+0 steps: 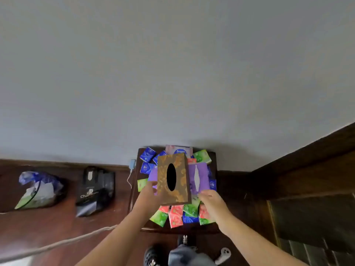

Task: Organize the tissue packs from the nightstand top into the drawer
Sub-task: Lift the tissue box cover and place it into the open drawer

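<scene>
Left hand gripping brown tissue box, right hand pinching purple pack, both above nightstand surface piled with tissue packs. Drawer not in view, probably needing opening next.

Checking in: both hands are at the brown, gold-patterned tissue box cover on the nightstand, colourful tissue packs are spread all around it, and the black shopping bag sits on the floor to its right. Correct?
Not quite. The head view shows the black shopping bag on the floor left of the nightstand. The rest holds: left hand and right hand at the brown, gold-patterned tissue box cover, colourful tissue packs around.
</scene>
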### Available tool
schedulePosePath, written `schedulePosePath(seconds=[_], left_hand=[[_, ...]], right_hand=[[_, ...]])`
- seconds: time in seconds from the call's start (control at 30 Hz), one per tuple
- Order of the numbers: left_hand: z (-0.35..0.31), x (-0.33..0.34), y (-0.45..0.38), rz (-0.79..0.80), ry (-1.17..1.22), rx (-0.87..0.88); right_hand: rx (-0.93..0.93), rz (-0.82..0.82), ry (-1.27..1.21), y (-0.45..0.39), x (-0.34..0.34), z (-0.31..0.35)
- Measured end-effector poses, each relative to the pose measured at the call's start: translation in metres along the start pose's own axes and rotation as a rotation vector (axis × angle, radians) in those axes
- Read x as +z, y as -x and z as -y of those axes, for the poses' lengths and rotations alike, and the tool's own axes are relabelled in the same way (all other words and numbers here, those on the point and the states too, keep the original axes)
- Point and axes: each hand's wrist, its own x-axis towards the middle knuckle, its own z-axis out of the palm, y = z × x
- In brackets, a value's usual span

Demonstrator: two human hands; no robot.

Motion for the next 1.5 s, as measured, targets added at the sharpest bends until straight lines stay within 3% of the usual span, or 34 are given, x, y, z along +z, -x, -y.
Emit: schedulePosePath(seconds=[0.1,0.23,0.63,0.97,1.13,1.37,1.5], left_hand=[[-0.004,0.014,-0.02,0.028,-0.064,-0.114],[-0.001,0.023,-0.03,0.064,0.029,-0.254],[0.015,0.027,-0.046,0.076,0.153,-0.332],[0.0,0.005,-0.005,0.167,0.271,-0.179],[-0.009,-0.02,0.026,0.182,0.245,-0.05],[0.005,-0.05,0.061,0.285,0.381,0.05],[0.02,-0.06,0.074,0.18,0.531,0.098]], right_hand=[[-0.085,0.052,0.149,-0.025,0.037,0.023],[-0.007,-0.039,0.386,-0.046,0.062,0.03],[-0.032,-0.269,0.759,-0.065,0.085,0.03],[-0.144,-0.415,0.748,-0.03,0.079,0.044],[-0.218,-0.511,0.603,0.023,0.065,0.042],[-0.361,-0.514,0.433,0.09,0.075,0.026],[-0.521,-0.457,0.343,0.11,0.096,0.011]])
